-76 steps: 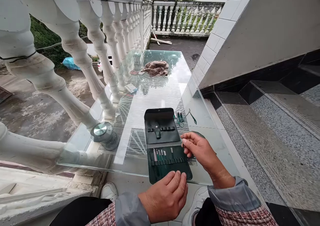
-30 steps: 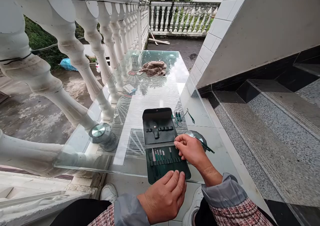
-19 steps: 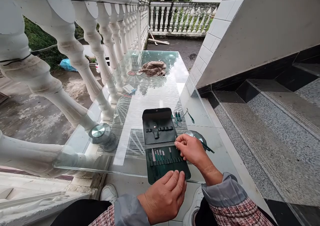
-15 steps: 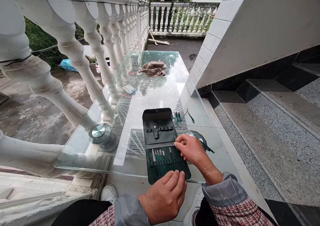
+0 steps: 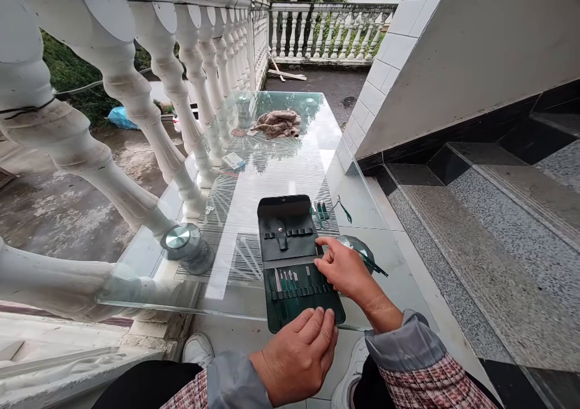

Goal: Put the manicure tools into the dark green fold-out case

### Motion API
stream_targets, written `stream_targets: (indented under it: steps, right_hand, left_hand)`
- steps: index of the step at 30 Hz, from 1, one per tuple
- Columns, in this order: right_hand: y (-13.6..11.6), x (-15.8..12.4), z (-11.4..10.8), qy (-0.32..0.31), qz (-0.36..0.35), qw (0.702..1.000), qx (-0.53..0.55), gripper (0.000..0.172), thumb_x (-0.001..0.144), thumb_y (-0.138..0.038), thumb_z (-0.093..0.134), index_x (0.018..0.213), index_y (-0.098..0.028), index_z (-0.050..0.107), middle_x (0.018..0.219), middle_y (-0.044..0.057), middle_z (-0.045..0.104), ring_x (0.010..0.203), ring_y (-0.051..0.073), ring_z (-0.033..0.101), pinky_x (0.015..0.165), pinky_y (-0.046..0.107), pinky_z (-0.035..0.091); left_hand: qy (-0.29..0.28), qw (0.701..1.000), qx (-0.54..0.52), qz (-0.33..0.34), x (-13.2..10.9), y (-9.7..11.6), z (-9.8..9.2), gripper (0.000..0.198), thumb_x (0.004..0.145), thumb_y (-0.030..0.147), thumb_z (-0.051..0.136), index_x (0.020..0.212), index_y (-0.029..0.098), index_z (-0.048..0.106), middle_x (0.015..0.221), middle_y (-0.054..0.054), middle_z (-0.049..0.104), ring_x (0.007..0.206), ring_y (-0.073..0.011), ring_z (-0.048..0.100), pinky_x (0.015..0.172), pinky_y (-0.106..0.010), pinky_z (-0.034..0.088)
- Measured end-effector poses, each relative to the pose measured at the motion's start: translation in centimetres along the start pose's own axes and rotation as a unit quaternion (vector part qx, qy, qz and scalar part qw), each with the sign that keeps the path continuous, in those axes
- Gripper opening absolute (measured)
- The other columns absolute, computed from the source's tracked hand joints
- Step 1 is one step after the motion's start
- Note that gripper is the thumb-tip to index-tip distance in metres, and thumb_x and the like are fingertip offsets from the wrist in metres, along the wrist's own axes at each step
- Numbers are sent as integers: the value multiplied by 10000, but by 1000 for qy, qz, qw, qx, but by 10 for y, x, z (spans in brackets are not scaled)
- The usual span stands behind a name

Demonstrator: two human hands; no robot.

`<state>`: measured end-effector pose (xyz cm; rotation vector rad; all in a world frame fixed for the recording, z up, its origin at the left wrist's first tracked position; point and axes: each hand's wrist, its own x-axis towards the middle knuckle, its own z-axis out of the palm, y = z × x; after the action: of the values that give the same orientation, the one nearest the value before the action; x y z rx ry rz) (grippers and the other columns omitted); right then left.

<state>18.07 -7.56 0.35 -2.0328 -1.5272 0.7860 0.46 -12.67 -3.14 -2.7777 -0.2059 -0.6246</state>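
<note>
The opened green case (image 5: 292, 253) lies on the glass worktop (image 5: 281, 176). At its near edge the left hand (image 5: 301, 354) has its fingers together, thumb hidden; I can't tell their grip. At its right edge the right hand (image 5: 347, 268) has finger and thumb slightly parted, anything between too small to make out.

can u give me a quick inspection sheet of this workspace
Surface: glass table, sky reflected in it
Job's things: open dark case with slim tools in its loops; clippers, nippers and tweezer-like tool to its right
Clutter: crumpled brown cloth and small packet farther back
Hands: left hand at the case's near edge; right hand at its right edge, hold unclear
Cables: dark cord across a near baluster
Surroundings: white balustrade left, speckled stairs right
</note>
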Motion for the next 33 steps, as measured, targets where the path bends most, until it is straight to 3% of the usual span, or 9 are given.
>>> stream_targets:
  steps: [6, 11, 17, 22, 28, 33]
  right_hand:
    - [4, 2, -3, 4, -35, 999, 17, 156, 761, -279, 461, 847, -212, 572, 544, -52, 527, 507, 116, 507, 519, 235, 353]
    - [6, 11, -5, 31, -39, 999, 2, 156, 767, -310, 478, 684, -211, 565, 593, -25, 579, 573, 125, 518, 553, 239, 335]
    - [1, 12, -6, 35, -41, 993, -103, 127, 777, -280, 507, 703, -207, 579, 666, -1, 616, 634, 139, 512, 577, 248, 296]
    - [-3, 7, -4, 9, -127, 983, -131, 108, 814, -263, 489, 830, -217, 585, 760, 1, 624, 678, 133, 523, 602, 245, 301]
    - [2, 5, -1, 77, -170, 943, -277, 213, 884, -287, 415, 797, -199, 588, 795, 49, 590, 652, 146, 514, 546, 275, 248]
    - [9, -2, -5, 64, -240, 926, -284, 256, 895, -292, 411, 755, -197, 604, 768, 45, 574, 658, 143, 505, 569, 269, 288]
  left_hand:
    - [-5, 1000, -1, 3, 0, 0, 0, 342, 883, 182, 422, 1162, 40, 561, 1211, -185, 560, 1089, -271, 550, 951, -392, 426]
    - [2, 1000, -6, -3, 1, 0, 1, 334, 881, 176, 417, 1149, 46, 570, 1202, -177, 569, 1086, -268, 552, 946, -388, 432]
    - [-2, 1000, -9, -2, 1, 0, 1, 331, 880, 173, 420, 1150, 47, 567, 1212, -181, 561, 1089, -263, 550, 947, -390, 429]
    - [4, 1000, -13, -10, 2, 0, 1, 324, 884, 176, 418, 1143, 58, 573, 1205, -167, 570, 1083, -255, 553, 949, -383, 428]
    - [-9, 1000, -14, -6, 1, 0, 2, 333, 883, 166, 412, 1161, 53, 557, 1230, -180, 548, 1096, -259, 544, 960, -395, 415]
    - [-10, 1000, -13, -3, -2, 0, 2, 331, 883, 171, 419, 1161, 56, 558, 1237, -180, 542, 1103, -264, 540, 963, -395, 414]
